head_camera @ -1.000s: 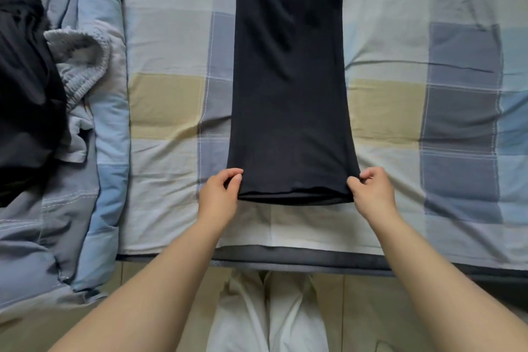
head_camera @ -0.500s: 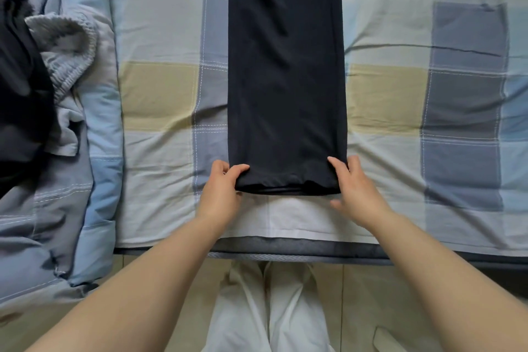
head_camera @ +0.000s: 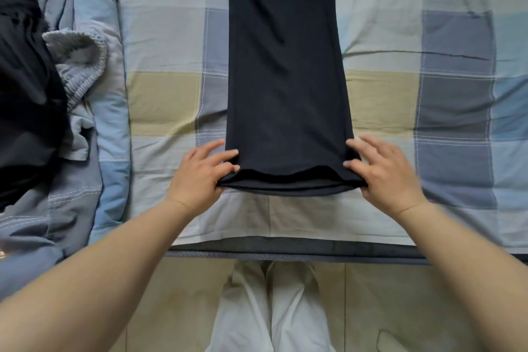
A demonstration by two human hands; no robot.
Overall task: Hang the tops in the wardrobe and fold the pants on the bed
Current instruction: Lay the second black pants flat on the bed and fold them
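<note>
A long pair of black, smooth-fabric pants [head_camera: 287,71] lies flat and lengthwise on the bed's checked blue, grey and beige sheet [head_camera: 165,103], its near hem close to the bed's edge. The left hand [head_camera: 201,173] pinches the hem's left corner, thumb under and fingers on top. The right hand [head_camera: 384,170] grips the right corner likewise. At the far left, a grey ribbed garment [head_camera: 78,63] rests on a rumpled blue quilt [head_camera: 111,111].

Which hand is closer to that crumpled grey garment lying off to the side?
Left. The left hand holds the black pants' near-left corner, toward the grey garment; the right hand is beyond the pants.
</note>
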